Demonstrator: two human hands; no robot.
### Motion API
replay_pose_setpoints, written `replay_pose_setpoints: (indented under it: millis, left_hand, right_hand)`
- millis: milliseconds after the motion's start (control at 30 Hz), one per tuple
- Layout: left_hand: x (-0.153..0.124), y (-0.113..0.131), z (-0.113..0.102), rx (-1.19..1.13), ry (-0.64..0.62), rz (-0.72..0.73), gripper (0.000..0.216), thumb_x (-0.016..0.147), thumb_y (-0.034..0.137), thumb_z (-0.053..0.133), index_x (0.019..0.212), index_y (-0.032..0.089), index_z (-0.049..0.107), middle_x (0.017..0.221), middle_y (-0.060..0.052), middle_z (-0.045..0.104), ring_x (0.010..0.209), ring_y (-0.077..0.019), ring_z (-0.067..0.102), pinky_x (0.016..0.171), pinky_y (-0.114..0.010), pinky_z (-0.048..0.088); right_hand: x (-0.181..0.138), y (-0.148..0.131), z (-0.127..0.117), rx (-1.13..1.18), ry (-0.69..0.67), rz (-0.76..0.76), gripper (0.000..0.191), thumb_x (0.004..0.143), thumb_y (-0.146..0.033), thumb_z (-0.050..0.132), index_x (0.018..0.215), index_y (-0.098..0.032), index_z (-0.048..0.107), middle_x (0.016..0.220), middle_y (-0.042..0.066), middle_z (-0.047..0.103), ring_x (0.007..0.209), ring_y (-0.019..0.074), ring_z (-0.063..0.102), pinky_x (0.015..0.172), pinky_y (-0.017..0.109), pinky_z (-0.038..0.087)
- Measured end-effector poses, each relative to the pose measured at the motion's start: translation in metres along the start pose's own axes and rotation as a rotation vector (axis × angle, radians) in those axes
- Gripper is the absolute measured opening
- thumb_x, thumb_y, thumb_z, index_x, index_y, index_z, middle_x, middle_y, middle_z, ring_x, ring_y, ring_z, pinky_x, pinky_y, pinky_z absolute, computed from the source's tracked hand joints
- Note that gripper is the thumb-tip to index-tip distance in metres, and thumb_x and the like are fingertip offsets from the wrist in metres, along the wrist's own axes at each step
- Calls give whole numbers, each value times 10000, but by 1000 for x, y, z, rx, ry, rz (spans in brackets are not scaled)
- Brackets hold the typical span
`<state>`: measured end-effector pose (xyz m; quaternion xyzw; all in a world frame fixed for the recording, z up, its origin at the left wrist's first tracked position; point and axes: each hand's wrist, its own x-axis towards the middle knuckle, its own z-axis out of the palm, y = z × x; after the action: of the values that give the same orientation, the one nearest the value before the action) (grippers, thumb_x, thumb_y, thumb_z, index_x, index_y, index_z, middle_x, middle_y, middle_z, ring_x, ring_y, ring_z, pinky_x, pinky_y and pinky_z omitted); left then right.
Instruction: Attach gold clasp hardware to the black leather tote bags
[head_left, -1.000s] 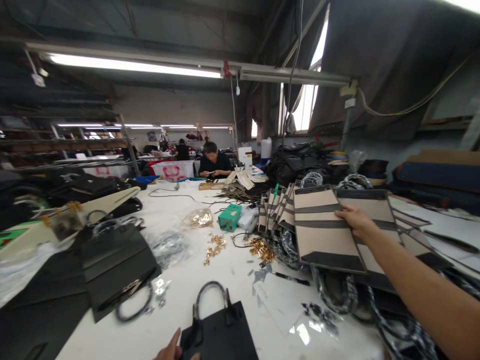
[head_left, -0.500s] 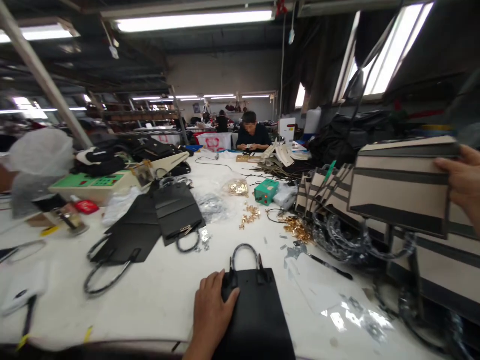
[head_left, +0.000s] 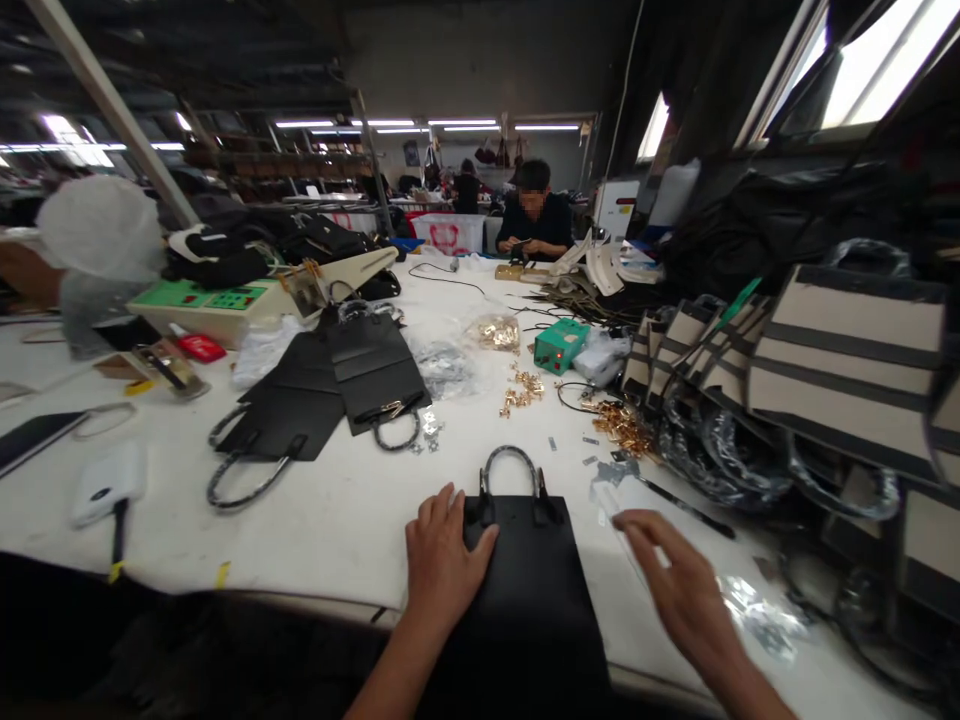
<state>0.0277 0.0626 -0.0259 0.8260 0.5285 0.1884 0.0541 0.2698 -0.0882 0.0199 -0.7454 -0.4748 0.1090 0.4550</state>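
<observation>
A flat black bag panel [head_left: 532,590] with a plastic-wrapped handle [head_left: 510,455] lies at the table's front edge, handle pointing away from me. My left hand [head_left: 446,555] grips its upper left edge, thumb on top of the black face. To the right of the panel, my right hand [head_left: 671,575] hovers over the table with nothing in it, fingers apart and reaching inward. Beige-and-dark striped bag panels [head_left: 847,350] are stacked at the right, with wrapped handles hanging toward me. Shiny small metal plates [head_left: 761,610] lie beside my right hand.
Gold fittings [head_left: 521,390] and a green box [head_left: 561,345] sit mid-table. More black panels [head_left: 379,370] lie at the left, near a green-topped machine [head_left: 202,300]. A dark slim tool [head_left: 690,507] rests at the right. A co-worker [head_left: 534,215] sits at the far end.
My right hand has let go of a striped panel on the right-hand stack and come inward beside the black panel. My left hand keeps its hold. The view has tilted down.
</observation>
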Motion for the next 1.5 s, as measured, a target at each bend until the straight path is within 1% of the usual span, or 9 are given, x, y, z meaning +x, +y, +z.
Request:
replay_pose_setpoints:
  millis: [100, 200, 333, 467, 667, 833, 1033, 1233, 1500]
  left_hand:
    - [0, 1, -3, -19, -6, 25, 461, 865, 436, 554, 1238, 168, 600, 1341, -147, 558, 1220, -336, 448, 951, -501, 383]
    - [3, -2, -4, -99, -7, 53, 350, 853, 365, 580, 1163, 215, 639, 1255, -120, 601, 1164, -320, 492, 909, -484, 414]
    - [8, -9, -3, -395, 21, -3, 210, 794, 304, 642, 981, 209, 659, 1170, -96, 611, 1134, -282, 530, 956, -454, 432]
    - [8, -13, 0, -795, 25, -149, 143, 791, 309, 637, 893, 211, 623, 1266, -87, 582, 1190, -257, 535, 1041, -429, 395]
    - [13, -14, 0, -1159, -98, -367, 261, 782, 410, 656, 927, 193, 640, 1199, -94, 666, 1106, -263, 617, 995, -398, 440]
    - [28, -16, 1, -1123, -82, -393, 245, 766, 397, 662, 900, 195, 620, 1206, -102, 667, 1080, -264, 639, 972, -397, 455]
    - [32, -17, 3, -1071, -70, -388, 197, 772, 335, 616, 921, 206, 605, 1190, -103, 675, 1122, -264, 622, 995, -411, 439]
    - [26, -20, 17, -950, -49, -289, 120, 807, 328, 573, 850, 217, 565, 1263, -96, 603, 1159, -268, 577, 1038, -445, 395]
    - [26, -22, 21, -823, -9, -229, 111, 798, 330, 575, 827, 224, 562, 1277, -93, 559, 1215, -294, 509, 1066, -487, 365]
  right_hand:
    - [-23, -10, 70, -27, -155, -113, 220, 918, -418, 519, 969, -267, 672, 1101, 68, 679, 1040, 251, 617, 907, 413, 492]
    - [-25, -14, 97, -198, -175, -242, 157, 835, -366, 647, 945, -261, 687, 1113, 76, 670, 1079, 288, 593, 922, 461, 467]
    - [-23, -12, 97, -263, -157, -301, 159, 827, -271, 628, 978, -271, 679, 1112, 69, 668, 1065, 274, 602, 885, 447, 489]
    - [-28, -12, 97, -221, -161, -293, 177, 828, -273, 621, 996, -304, 668, 1138, 64, 659, 1073, 278, 601, 892, 459, 502]
    - [5, -24, 91, -83, -183, -225, 115, 864, -332, 597, 946, -319, 676, 1025, 50, 687, 972, 252, 636, 853, 411, 523]
    - [93, -28, 101, -82, -119, -104, 193, 887, -382, 535, 923, -264, 684, 952, 31, 701, 807, 191, 656, 772, 322, 521]
    - [174, -3, 147, -191, -180, 3, 229, 858, -332, 545, 987, -236, 709, 938, 12, 733, 816, 170, 664, 799, 283, 493]
    - [195, 5, 179, -298, -209, 40, 286, 832, -345, 576, 1087, -273, 681, 879, -9, 725, 824, 172, 647, 733, 261, 449]
    - [196, 0, 183, -379, -223, 16, 230, 832, -373, 589, 1027, -300, 685, 970, -9, 698, 846, 159, 628, 725, 253, 421]
